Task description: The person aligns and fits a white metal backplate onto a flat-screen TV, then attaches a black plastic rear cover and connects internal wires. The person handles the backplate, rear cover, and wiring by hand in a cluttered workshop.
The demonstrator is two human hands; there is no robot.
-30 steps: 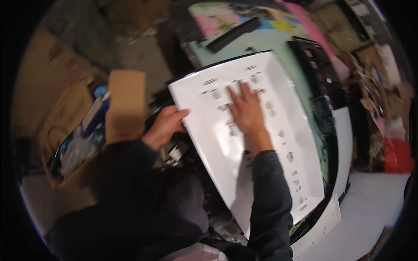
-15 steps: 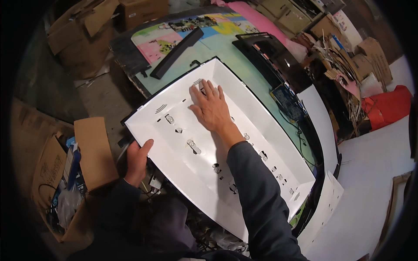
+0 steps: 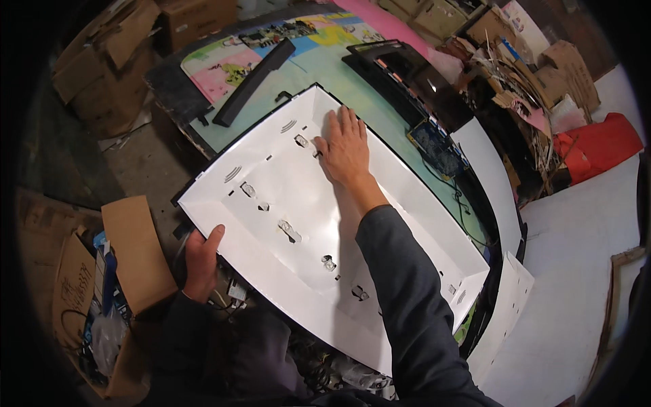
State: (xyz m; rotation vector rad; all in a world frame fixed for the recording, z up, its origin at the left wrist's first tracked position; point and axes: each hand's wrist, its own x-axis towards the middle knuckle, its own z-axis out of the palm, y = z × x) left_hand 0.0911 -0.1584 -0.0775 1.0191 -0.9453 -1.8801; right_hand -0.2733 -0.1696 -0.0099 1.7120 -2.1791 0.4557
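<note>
A large white TV backlight tray (image 3: pixel 308 197) with sloping walls lies tilted across the table before me. Several cutouts in its floor show small clear lens-like pieces (image 3: pixel 288 230). My left hand (image 3: pixel 201 264) grips the tray's left edge, thumb over the rim and the other fingers hidden beneath. Stretched out over the far right part of the tray, my right hand (image 3: pixel 348 146) rests with fingers extended against the sloping inner wall and holds nothing. My right forearm covers part of the floor and its cutouts.
A black bar (image 3: pixel 254 81) and green circuit boards (image 3: pixel 278 32) lie on the colourful table (image 3: pixel 312 68). Dark screen parts (image 3: pixel 407 81) and a blue board (image 3: pixel 437 146) are to the right. An open cardboard box (image 3: pixel 139 254) with cables stands at left; a red bag (image 3: pixel 597 148) lies far right.
My right hand has slid from the far end of the tray floor rightward onto the right side wall. My left hand keeps its grip on the edge. The whole view has shifted slightly.
</note>
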